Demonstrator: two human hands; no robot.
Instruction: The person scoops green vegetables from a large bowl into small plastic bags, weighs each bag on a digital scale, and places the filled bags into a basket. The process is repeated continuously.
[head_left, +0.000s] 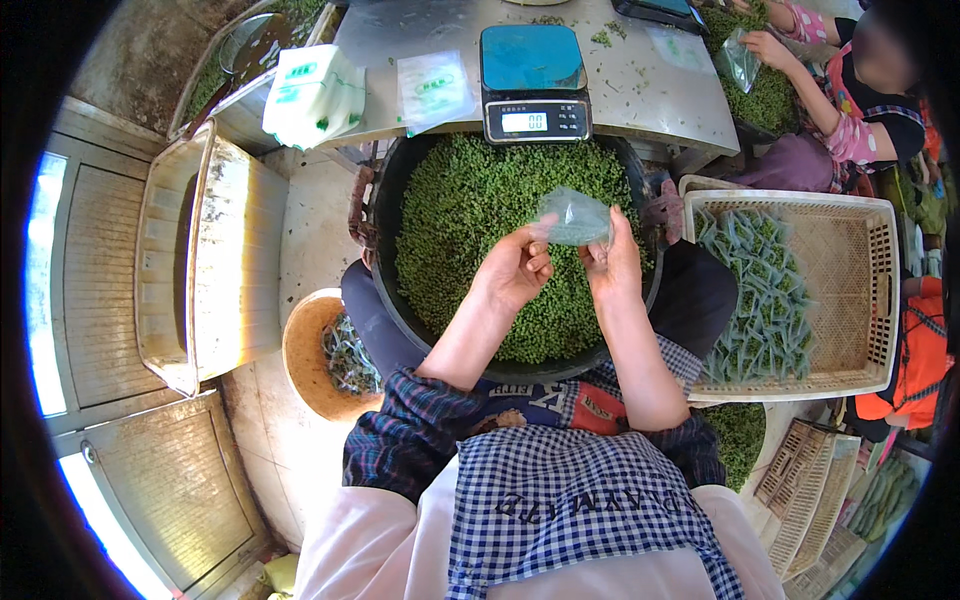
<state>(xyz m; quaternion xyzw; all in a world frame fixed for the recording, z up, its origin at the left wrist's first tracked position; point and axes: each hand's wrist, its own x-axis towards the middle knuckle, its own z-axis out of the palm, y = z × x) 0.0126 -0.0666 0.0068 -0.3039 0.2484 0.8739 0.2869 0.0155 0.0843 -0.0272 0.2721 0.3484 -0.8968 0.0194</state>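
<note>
Between my two hands is a small clear plastic bag (576, 217), raised above a black tub (386, 289) of fresh green peppercorns (480, 202). My left hand (517, 266) pinches the bag's left edge, its other fingers curled. The right side of the bag is gripped by my right hand (616, 259), with the thumb up along its edge. I see no peppercorns inside the bag. Just beyond the tub, a digital scale (532, 60) with a blue pan and a lit display stands at the table's edge, its pan bare.
On the metal table (367, 37) lie a stack of printed plastic bags (311, 94) and some loose bags (435, 84). At right, a cream crate (847, 300) holds many filled bags (757, 300). A bucket (307, 360) stands left. Another person's hand (769, 51) holds a bag at upper right.
</note>
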